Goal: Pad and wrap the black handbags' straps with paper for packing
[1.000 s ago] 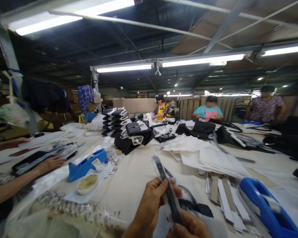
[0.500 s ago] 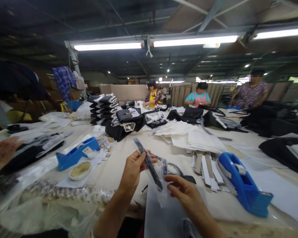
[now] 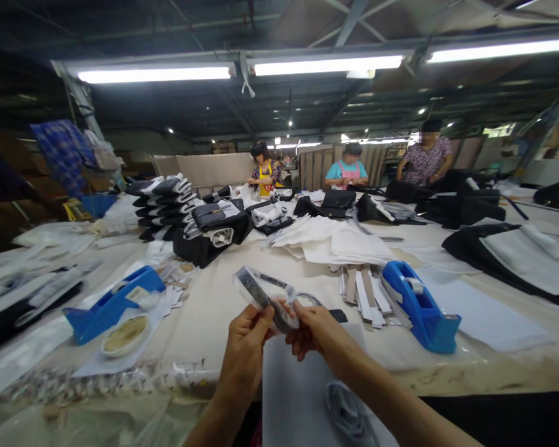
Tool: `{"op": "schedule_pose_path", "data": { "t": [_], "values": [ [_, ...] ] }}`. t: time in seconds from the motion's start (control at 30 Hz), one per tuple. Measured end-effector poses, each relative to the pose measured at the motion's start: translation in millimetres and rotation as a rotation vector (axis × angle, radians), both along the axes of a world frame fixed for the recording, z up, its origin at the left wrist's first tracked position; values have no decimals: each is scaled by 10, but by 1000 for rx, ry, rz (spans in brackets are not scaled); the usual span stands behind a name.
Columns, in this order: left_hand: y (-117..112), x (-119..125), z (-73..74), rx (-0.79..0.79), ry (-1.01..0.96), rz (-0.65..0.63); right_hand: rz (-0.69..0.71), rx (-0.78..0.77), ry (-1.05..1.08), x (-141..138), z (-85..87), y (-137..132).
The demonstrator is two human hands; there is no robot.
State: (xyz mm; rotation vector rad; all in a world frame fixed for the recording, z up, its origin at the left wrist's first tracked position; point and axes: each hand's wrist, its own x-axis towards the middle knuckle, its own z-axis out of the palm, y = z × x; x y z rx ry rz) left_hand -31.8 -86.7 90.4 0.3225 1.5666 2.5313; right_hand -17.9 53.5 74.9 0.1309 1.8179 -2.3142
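Between both hands, above the table's near edge, is a black strap [image 3: 252, 288] in clear plastic wrap, bent into a loop. My left hand [image 3: 249, 341] grips the near part with thumb and fingers. My right hand [image 3: 319, 332] is closed on the plastic at the strap's right end, close to my left fingertips. Behind the hands a thin dark strap curves to a small black piece [image 3: 338, 315] on the table. Below them lies a pale grey sheet [image 3: 291, 385]. On it rests a plastic-wrapped coil [image 3: 347, 406], whose contents I cannot make out.
Blue tape dispensers stand left [image 3: 116, 304] and right [image 3: 419, 304] of me. Near the left one is a round dish [image 3: 125, 335]. Cardboard strips [image 3: 363, 295], white sheets [image 3: 335, 242] and black bags [image 3: 218, 226] lie farther back. Several people work across the table.
My view has swung to the right. My right hand has moved against my left, and the wrapped strap, straight before, is now curled over. A person's hand at the left has nearly left view.
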Motion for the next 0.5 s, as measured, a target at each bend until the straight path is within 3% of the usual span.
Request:
{"op": "schedule_pose_path", "data": {
  "t": [0.2,0.37,0.5],
  "values": [
    [-59,52,-55,-11,-87,-107,84,190,125,13,25,7],
    [-106,-25,40,30,-124,-62,40,550,348,75,-26,25],
    [-84,-22,39,51,-191,-113,-35,811,566,116,24,75]
  ]
}}
